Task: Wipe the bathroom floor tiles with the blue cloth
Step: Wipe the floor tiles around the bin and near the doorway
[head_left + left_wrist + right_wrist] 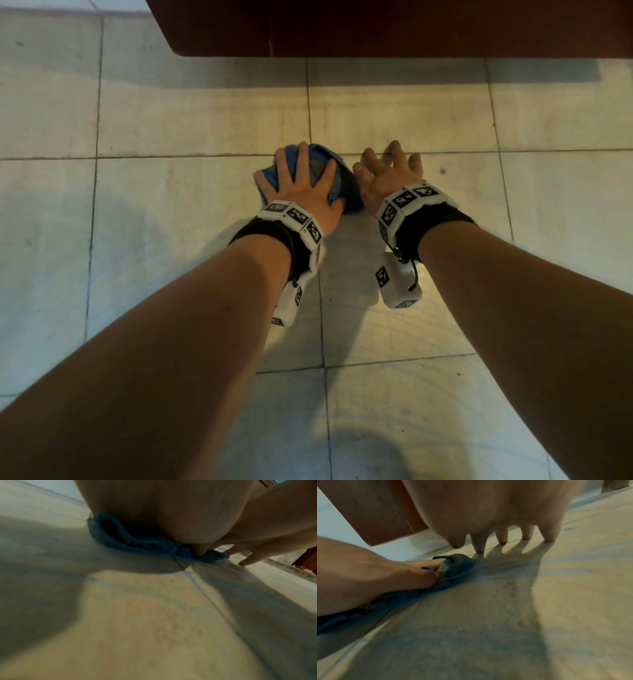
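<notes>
left hand (303, 186) lies flat w/ fingers spread, pressing down on the crumpled blue terry cloth (320, 161), which sits bunched on the pale square floor tiles (191, 113) at a grout line. right hand (388, 173) just beside it, fingers spread & relaxed, fingertips (502, 539) near the floor, grasping nothing.

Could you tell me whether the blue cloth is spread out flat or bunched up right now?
Bunched up. The blue cloth sits as a rumpled wad under the left hand, with folds looping up off the floor tiles.
</notes>
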Available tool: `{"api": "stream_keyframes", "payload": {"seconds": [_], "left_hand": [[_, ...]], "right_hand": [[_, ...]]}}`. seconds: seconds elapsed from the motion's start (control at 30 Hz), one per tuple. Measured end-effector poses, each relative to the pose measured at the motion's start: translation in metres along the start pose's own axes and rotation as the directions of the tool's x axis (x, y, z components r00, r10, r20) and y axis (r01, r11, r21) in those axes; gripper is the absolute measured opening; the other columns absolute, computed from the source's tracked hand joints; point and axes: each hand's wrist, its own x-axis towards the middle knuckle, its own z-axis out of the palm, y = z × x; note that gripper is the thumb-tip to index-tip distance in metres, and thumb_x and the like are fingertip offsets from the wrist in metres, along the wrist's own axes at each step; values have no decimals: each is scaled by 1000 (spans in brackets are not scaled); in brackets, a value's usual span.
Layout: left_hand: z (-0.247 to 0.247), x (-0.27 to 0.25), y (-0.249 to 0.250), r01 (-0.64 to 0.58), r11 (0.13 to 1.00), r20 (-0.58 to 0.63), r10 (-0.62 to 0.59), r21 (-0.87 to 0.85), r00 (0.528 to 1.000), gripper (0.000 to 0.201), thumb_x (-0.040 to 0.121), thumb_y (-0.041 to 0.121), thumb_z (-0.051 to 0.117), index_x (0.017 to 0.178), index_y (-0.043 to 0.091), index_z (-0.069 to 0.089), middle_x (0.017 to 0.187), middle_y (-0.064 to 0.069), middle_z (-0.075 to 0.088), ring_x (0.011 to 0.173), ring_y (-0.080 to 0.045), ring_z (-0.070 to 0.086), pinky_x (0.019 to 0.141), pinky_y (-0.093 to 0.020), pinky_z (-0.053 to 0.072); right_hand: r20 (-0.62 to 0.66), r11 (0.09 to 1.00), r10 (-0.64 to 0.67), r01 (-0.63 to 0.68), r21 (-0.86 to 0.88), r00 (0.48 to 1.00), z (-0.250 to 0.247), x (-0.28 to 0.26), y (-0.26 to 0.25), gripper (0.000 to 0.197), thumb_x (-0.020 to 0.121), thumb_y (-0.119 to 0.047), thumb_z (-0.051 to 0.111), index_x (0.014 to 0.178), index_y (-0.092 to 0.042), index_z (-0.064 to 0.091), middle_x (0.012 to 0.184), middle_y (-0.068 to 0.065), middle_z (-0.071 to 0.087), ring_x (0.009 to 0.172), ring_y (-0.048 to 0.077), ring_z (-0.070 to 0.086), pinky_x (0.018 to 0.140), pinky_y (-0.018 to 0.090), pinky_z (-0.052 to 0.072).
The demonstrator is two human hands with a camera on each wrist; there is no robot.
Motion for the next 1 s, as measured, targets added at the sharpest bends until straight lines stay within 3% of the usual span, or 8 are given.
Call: {"api": "stream_keyframes", "payload": {"seconds": [0.13, 0.23, 0.37, 0.53, 0.7, 0.83, 1.0], "left_hand": [[4, -3, -31, -48, 998, 9, 47, 45, 999, 71, 96, 69, 28, 155, 46, -6, 161, 6, -30, 148, -31, -26, 115, -65, -7], [1, -10, -78, 49, 999, -9, -49, 9, 999, 70, 97, 69, 24, 155, 45, -8, 160, 7, -32, 148, -31, -25, 117, -64, -6], [-7, -18, -133, 217, 974, -37, -220, -57, 975, 70, 98, 67, 25, 155, 43, -7, 162, 4, -29, 150, -32, -21, 117, -64, -3], [-7, -15, -113, 278, 955, -36, -282, -103, 959, 69, 100, 62, 24, 156, 39, -10, 161, -4, -31, 148, -39, -24, 115, -68, -3], [3, -15, -63, 32, 999, -34, -33, -24, 999, 70, 101, 59, 28, 157, 38, -7, 160, -5, -32, 146, -40, -26, 111, -70, -8], [13, -15, -28, -184, 981, -27, 186, 67, 982, 71, 99, 59, 34, 157, 39, -1, 163, -3, -27, 147, -39, -24, 111, -70, -11], [13, -12, -30, -255, 964, -33, 258, 68, 966, 71, 97, 61, 36, 157, 42, 3, 164, 1, -23, 149, -34, -22, 113, -65, -11]], "right_hand": [[20, 994, -34, 36, -105, 999, -5, -3, 1, 57, 101, -27, 41, 152, -29, 16, 162, -3, -2, 147, 41, -10, 117, 61, 6], [36, 989, -54, 58, -138, 998, -5, -5, 3, 63, 100, -33, 45, 153, -31, 12, 163, -2, -4, 147, 40, -10, 118, 60, 5], [53, 988, -41, 49, -144, 998, -5, -7, 0, 59, 102, -42, 38, 153, -36, 10, 163, -2, -7, 147, 39, -13, 118, 59, 1], [68, 988, -24, 34, -148, 997, -6, -8, -3, 54, 101, -43, 33, 151, -36, 14, 163, -1, -7, 147, 39, -14, 118, 59, 1], [77, 994, 1, 8, -109, 997, -8, -8, -6, 50, 102, -45, 24, 151, -36, 17, 163, -3, -5, 147, 37, -13, 119, 56, 0], [96, 988, 38, -23, -150, 995, -10, -9, -9, 51, 104, -44, 22, 153, -36, 16, 164, -3, -7, 147, 38, -13, 119, 55, 0], [98, 984, 53, -36, -172, 994, -10, -10, -11, 52, 104, -40, 25, 155, -33, 13, 164, -3, -9, 148, 38, -13, 120, 54, 0]]}}
